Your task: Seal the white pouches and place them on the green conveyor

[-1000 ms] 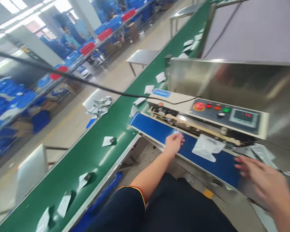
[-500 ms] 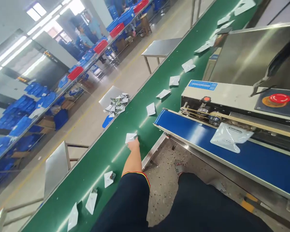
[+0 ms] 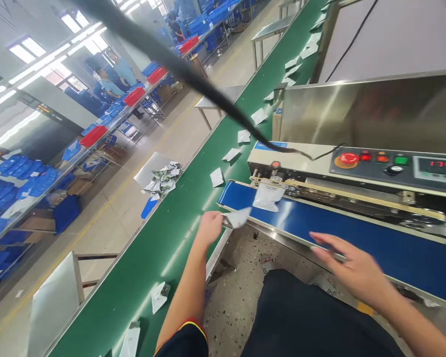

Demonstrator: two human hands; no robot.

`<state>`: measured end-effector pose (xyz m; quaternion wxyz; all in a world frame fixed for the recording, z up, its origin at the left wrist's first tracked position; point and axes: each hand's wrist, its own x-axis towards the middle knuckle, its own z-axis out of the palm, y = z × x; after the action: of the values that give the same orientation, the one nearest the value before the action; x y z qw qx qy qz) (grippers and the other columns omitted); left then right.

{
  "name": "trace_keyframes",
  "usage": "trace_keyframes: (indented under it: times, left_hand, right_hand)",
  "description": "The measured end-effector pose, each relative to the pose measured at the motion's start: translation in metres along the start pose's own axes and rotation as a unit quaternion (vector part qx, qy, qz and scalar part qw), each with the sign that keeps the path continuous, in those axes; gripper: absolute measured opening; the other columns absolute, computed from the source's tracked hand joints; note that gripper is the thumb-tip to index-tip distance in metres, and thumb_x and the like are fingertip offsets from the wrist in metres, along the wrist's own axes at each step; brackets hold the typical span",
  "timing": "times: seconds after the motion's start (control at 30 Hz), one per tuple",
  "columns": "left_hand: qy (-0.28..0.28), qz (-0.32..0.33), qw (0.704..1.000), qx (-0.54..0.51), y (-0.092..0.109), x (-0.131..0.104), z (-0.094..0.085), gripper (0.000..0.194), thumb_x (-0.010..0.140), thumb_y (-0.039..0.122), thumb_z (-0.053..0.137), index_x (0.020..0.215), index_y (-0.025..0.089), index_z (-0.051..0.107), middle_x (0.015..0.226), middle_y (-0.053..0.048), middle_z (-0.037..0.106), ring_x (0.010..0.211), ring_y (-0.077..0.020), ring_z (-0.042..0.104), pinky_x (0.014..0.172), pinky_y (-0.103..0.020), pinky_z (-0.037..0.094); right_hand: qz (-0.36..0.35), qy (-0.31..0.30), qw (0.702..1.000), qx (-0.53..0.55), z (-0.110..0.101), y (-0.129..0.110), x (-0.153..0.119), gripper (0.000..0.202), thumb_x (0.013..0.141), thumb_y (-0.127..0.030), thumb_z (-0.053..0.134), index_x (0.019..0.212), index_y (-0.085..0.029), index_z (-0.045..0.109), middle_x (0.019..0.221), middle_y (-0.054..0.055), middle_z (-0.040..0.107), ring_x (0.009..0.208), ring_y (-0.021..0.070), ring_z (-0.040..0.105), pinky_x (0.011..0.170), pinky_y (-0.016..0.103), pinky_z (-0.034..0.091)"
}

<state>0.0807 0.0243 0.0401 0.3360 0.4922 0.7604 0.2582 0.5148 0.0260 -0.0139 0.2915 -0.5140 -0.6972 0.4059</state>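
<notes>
My left hand [image 3: 210,228] is closed on one end of a small white pouch [image 3: 238,218], which it holds above the green conveyor's near edge, beside the end of the blue belt. Over the front edge of the blue belt [image 3: 305,218], my right hand [image 3: 353,265] has its thumb and fingers apart and nothing in it. Another white pouch [image 3: 268,197] lies on the blue belt with its upper edge at the sealing machine's [image 3: 290,184] guide. More pouches lie spaced along the green conveyor belt [image 3: 186,233], among them a nearby pouch [image 3: 217,177].
The control panel [image 3: 388,163] has a red stop button and a lit display. A dark cable [image 3: 208,89] crosses the view above the conveyor. A heaped tray of packets [image 3: 162,179] stands beyond the green belt. Metal tables [image 3: 55,297] line its far side.
My left hand has lifted a pouch off the green conveyor and brought it right, towards the blue belt. My right hand has come into view. The camera has turned right.
</notes>
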Motion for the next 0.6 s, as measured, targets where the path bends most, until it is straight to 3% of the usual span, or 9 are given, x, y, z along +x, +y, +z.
trace_keyframes:
  times: [0.03, 0.1, 0.2, 0.27, 0.37, 0.43, 0.53, 0.6]
  left_hand:
    - [-0.066, 0.044, 0.997, -0.015, 0.026, -0.004, 0.022, 0.026, 0.083, 0.035, 0.05, 0.06, 0.023, 0.048, 0.06, 0.002, 0.043, 0.065, -0.0162, 0.042, 0.062, -0.027, 0.03]
    - [-0.177, 0.101, 0.979, -0.03, 0.074, -0.011, 0.068, 0.027, 0.084, 0.035, 0.052, 0.061, 0.022, 0.052, 0.062, 0.002, 0.047, 0.067, -0.0162, 0.045, 0.063, -0.027, 0.034]
    - [-0.284, 0.12, 0.949, -0.071, 0.128, -0.021, 0.136, 0.034, 0.088, 0.039, 0.058, 0.06, 0.021, 0.051, 0.061, 0.003, 0.047, 0.065, -0.0147, 0.044, 0.064, -0.027, 0.038]
    - [-0.319, 0.113, 0.928, -0.159, 0.151, -0.029, 0.18, 0.041, 0.094, 0.049, 0.058, 0.064, 0.02, 0.058, 0.066, 0.0, 0.056, 0.068, -0.0156, 0.051, 0.069, -0.028, 0.046]
    - [-0.317, 0.116, 0.905, -0.258, 0.172, -0.042, 0.249, 0.05, 0.096, 0.063, 0.065, 0.094, 0.015, 0.08, 0.094, -0.009, 0.078, 0.085, -0.0213, 0.067, 0.083, -0.033, 0.056]
    - [-0.287, 0.122, 0.918, -0.246, 0.182, -0.048, 0.298, 0.051, 0.092, 0.063, 0.075, 0.107, 0.015, 0.085, 0.103, -0.011, 0.082, 0.09, -0.0232, 0.07, 0.085, -0.033, 0.057]
    - [-0.242, 0.074, 0.944, -0.212, 0.198, -0.047, 0.368, 0.047, 0.095, 0.061, 0.074, 0.094, 0.015, 0.087, 0.084, -0.007, 0.079, 0.079, -0.0211, 0.067, 0.075, -0.031, 0.054]
    - [-0.223, 0.014, 0.953, -0.207, 0.208, -0.041, 0.406, 0.047, 0.095, 0.06, 0.072, 0.08, 0.017, 0.082, 0.068, -0.002, 0.069, 0.067, -0.0176, 0.059, 0.067, -0.03, 0.05]
  right_hand:
    - [-0.043, 0.002, 0.999, 0.015, 0.006, -0.015, 0.009, 0.058, 0.104, -0.074, 0.065, 0.141, -0.031, 0.08, 0.143, 0.011, 0.077, 0.123, 0.0379, 0.077, 0.105, 0.054, 0.065]
    - [-0.11, 0.01, 0.993, 0.033, 0.008, -0.032, 0.02, 0.056, 0.107, -0.069, 0.065, 0.144, -0.028, 0.077, 0.148, 0.011, 0.074, 0.135, 0.0361, 0.071, 0.114, 0.053, 0.06]
    - [-0.119, 0.031, 0.991, 0.059, -0.015, -0.024, 0.018, 0.042, 0.111, -0.064, 0.061, 0.115, -0.029, 0.085, 0.122, 0.008, 0.083, 0.117, 0.0311, 0.078, 0.104, 0.045, 0.064]
    - [-0.05, 0.092, 0.991, 0.08, -0.04, -0.004, 0.003, 0.046, 0.109, -0.067, 0.062, 0.1, -0.028, 0.085, 0.106, 0.007, 0.084, 0.098, 0.0289, 0.08, 0.092, 0.04, 0.065]
    - [0.103, 0.224, 0.963, 0.108, -0.076, 0.037, -0.024, 0.054, 0.098, -0.075, 0.069, 0.096, -0.024, 0.084, 0.092, 0.009, 0.083, 0.081, 0.0285, 0.078, 0.076, 0.036, 0.065]
    - [0.179, 0.271, 0.938, 0.118, -0.097, 0.065, -0.04, 0.057, 0.09, -0.078, 0.074, 0.094, -0.022, 0.085, 0.087, 0.01, 0.083, 0.076, 0.0284, 0.077, 0.069, 0.034, 0.064]
    - [0.261, 0.307, 0.902, 0.158, -0.126, 0.109, -0.054, 0.053, 0.077, -0.075, 0.082, 0.087, -0.022, 0.084, 0.083, 0.01, 0.082, 0.072, 0.0282, 0.076, 0.063, 0.033, 0.064]
    - [0.296, 0.334, 0.866, 0.228, -0.143, 0.135, -0.057, 0.05, 0.07, -0.069, 0.088, 0.084, -0.022, 0.081, 0.075, 0.009, 0.079, 0.067, 0.0282, 0.075, 0.059, 0.035, 0.065]
